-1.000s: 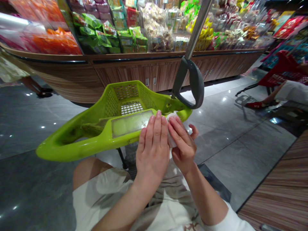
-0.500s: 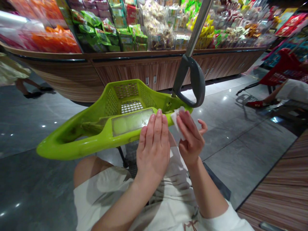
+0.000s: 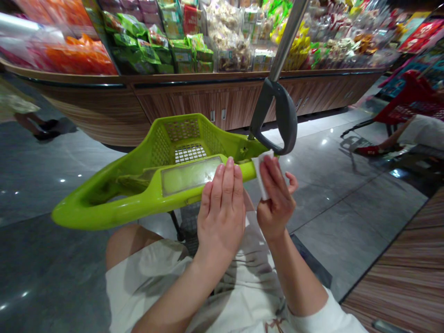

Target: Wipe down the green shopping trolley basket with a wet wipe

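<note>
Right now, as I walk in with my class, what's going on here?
A person is pinching a white tissue in their right hand beside the rim of a lime-green plastic shopping cart. Their left hand is open and upright, its fingertips near the cart's clear panel. Shelves of packaged snacks stand beyond the cart, and another person is off to the right by a red cart.

There was one bare left hand (image 3: 222, 212) and one bare right hand (image 3: 275, 201) up close, with a single crumpled white tissue (image 3: 262, 178) between them. I counted one lime-green plastic shopping basket (image 3: 104, 196), one curved grey plastic handle (image 3: 289, 120), one steel pole (image 3: 287, 41) and one red wire cart (image 3: 409, 99).
</note>
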Tool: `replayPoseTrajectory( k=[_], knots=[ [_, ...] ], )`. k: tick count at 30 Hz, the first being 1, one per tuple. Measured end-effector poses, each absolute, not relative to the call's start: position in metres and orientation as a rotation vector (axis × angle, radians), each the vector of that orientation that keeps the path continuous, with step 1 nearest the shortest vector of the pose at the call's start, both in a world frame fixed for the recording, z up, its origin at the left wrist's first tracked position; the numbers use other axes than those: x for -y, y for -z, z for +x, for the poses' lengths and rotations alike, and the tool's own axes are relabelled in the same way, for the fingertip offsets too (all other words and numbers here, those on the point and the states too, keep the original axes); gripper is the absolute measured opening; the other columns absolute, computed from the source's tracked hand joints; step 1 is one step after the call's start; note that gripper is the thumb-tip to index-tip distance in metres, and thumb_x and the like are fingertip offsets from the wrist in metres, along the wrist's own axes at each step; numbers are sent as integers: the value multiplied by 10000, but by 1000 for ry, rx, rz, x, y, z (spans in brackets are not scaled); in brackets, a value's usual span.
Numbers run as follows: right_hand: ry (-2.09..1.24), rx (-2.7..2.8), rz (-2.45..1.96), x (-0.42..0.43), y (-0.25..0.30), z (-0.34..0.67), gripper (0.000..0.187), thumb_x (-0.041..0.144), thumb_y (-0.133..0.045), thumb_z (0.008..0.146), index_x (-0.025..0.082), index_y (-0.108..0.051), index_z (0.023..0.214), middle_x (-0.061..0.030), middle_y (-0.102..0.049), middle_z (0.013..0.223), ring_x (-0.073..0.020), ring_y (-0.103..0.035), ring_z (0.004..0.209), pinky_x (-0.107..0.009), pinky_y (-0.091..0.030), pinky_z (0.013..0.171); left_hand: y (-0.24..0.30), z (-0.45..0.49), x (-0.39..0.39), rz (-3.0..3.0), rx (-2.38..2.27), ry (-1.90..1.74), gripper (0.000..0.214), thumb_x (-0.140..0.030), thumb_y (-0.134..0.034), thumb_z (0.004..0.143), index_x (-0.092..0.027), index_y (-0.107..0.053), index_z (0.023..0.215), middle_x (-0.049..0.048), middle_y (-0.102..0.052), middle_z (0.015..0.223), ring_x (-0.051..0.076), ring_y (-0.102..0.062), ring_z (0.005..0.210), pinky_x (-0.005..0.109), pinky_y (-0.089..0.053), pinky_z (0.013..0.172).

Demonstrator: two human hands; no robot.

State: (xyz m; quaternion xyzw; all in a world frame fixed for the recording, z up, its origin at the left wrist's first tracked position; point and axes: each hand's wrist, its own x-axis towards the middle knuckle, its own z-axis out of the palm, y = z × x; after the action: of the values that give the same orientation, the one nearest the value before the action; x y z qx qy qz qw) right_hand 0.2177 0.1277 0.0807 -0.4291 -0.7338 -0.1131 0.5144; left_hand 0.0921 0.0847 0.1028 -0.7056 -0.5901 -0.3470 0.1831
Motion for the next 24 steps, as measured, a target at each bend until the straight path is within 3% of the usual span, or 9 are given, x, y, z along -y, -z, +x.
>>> replayPoseTrajectory(
  k=[3,9,14,19,24],
  knots=[
    [254,1894,-937,-125,-79,215,652,92,-336,885,300,-419,1497,-30,-612,1410,-212,-536,1347,-439,-258,1155,-103,92,-85,-1977,1661,999,653,-165,-454,956,-111,-226,1566,126,-407,1563,204,-318,1489,377,-113,1265],
    [302,1686,-1073,-130,-78,217,639,88,-330,867,304,-494,1445,-43,-571,1454,-234,-533,1350,-463,-298,1122,-103,92,-84,-2006,1682,999,664,-159,-463,951,-104,-219,1567,132,-381,1580,195,-276,1506,368,-109,1268],
    [228,1875,-976,-123,-79,211,686,95,-356,855,290,-391,1512,-30,-565,1461,-210,-505,1375,-446,-232,1181,-103,92,-84,-1990,1672,981,650,-144,-460,948,-104,-244,1560,119,-384,1579,198,-255,1512,364,-90,1266],
    [285,1657,-1068,-129,-79,214,642,80,-345,855,295,-507,1438,-41,-561,1465,-233,-520,1363,-458,-265,1149,-103,92,-84,-2001,1674,943,677,-159,-491,937,-74,-235,1558,125,-351,1594,179,-183,1530,318,-32,1264],
    [213,1873,-963,-122,-78,210,658,105,-357,884,293,-390,1514,-32,-572,1455,-192,-491,1387,-426,-232,1182,-102,91,-84,-1985,1679,960,668,-147,-469,945,-102,-224,1565,115,-365,1588,185,-228,1519,338,-59,1266]
  ],
)
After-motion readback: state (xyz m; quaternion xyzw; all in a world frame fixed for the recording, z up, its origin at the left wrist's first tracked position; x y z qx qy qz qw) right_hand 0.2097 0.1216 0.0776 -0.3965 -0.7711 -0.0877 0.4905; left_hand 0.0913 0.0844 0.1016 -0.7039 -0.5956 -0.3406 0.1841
